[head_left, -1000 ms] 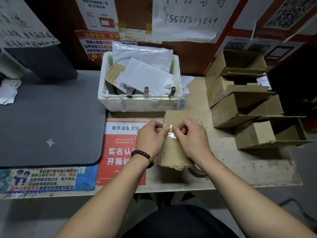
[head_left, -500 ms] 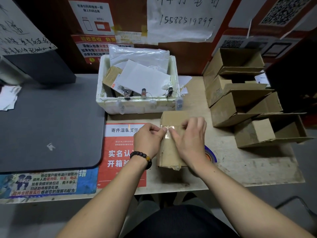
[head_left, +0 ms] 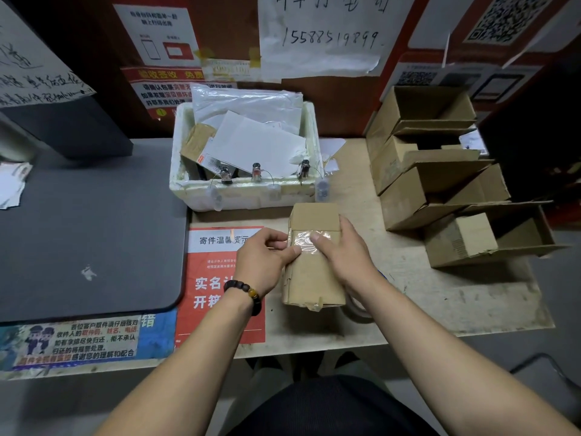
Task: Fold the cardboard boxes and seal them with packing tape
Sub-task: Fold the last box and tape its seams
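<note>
Since half a second ago the right hand [head_left: 342,256] has spread from a pinch and now lies flat on the cardboard box [head_left: 312,265], thumb pressing the clear tape strip [head_left: 309,242] across its top, while the left hand [head_left: 264,262] has stayed at the box's left side, thumb and fingers curled round its edge beside the tape. The box stands near the middle of the counter [head_left: 456,297], just in front of the white foam bin [head_left: 248,196], with open empty boxes [head_left: 440,190] stacked toward the back right corner. A tape roll [head_left: 358,311] peeks out under the right wrist.
</note>
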